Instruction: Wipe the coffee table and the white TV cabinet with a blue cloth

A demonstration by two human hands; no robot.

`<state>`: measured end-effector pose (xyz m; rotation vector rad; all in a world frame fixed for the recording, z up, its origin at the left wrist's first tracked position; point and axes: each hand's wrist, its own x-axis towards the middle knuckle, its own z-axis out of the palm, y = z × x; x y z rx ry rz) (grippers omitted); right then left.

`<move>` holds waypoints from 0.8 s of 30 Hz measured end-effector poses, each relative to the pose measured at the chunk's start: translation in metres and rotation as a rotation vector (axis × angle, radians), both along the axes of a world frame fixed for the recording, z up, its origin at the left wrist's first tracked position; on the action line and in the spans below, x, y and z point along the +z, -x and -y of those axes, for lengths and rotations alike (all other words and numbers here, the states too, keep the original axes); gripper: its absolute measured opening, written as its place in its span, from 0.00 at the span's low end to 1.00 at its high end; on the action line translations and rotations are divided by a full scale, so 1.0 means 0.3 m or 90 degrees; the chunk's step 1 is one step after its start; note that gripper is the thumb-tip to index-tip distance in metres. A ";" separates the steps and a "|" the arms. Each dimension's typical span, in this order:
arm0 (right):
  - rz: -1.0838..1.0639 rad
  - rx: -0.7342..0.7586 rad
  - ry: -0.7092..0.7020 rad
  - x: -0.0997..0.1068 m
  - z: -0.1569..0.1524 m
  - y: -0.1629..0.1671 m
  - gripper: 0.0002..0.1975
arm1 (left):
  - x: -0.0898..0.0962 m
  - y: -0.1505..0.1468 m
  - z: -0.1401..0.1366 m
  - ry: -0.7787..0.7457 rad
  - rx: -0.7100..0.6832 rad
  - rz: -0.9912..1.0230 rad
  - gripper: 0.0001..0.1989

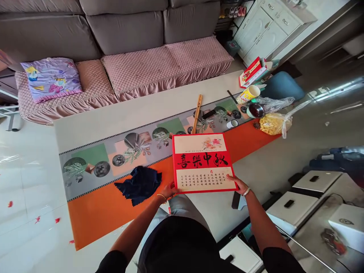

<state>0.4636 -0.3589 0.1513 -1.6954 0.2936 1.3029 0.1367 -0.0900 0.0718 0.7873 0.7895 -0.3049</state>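
Observation:
Between my hands is a flat red and cream Mid-Autumn Festival gift box [202, 161], its printed face turned up over the table's near edge. My left hand [170, 190] grips its lower left corner, with the thumb on the rim. At the lower right corner, my right hand [238, 184] holds it with fingers reaching onto the face and the rest hidden beneath. A crumpled dark blue cloth [140, 185] lies on the table runner, left of my left hand. Just beyond the box's top edge is a wooden stick-like utensil [196, 115], its lower end close to the box.
The long table [85, 123] carries a patterned runner [96, 223]. At its right end are a popcorn cup [248, 94], a white cup [232, 124], a dark bowl [255, 110], a bag of yellow snacks [271, 123] and a red carton [253, 72]. Behind stands a sofa [167, 68]; white drawers [287, 208] stand to my right.

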 end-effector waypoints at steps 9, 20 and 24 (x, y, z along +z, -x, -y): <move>-0.078 0.006 0.120 -0.040 0.273 -0.235 0.18 | -0.013 -0.156 0.329 0.073 -0.066 -0.058 0.46; 0.024 -0.063 0.159 -0.137 0.209 -0.472 0.12 | -0.055 -0.345 0.473 0.069 -0.093 -0.150 0.54; 0.150 -0.105 0.152 -0.187 0.166 -0.554 0.09 | -0.084 -0.432 0.456 0.043 -0.103 -0.149 0.50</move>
